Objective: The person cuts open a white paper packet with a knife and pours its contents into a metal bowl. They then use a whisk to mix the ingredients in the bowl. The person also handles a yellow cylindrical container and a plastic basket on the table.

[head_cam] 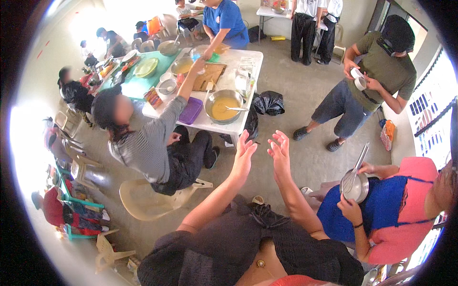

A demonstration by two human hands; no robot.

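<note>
My left hand (244, 154) and my right hand (280, 152) are raised in front of me, palms turned toward each other with a gap between. Both hold nothing, and their fingers are apart and slightly bent. Beyond them, at the near corner of a white table (200, 121), stands a steel mixing bowl (223, 119) of yellow batter. A utensil with a pale handle (234, 108) rests in the batter. Left of the bowl lies a purple plastic tray (191, 111), and behind it a wooden cutting board (211, 75). Neither hand touches anything.
A seated person in a striped shirt (150, 139) reaches across the table toward a person in blue (225, 25). At right, a person in an apron holds a whisk (353, 177) in a steel bowl (363, 189). Black plastic bags (269, 102) lie on the floor; a plastic chair (150, 202) stands left.
</note>
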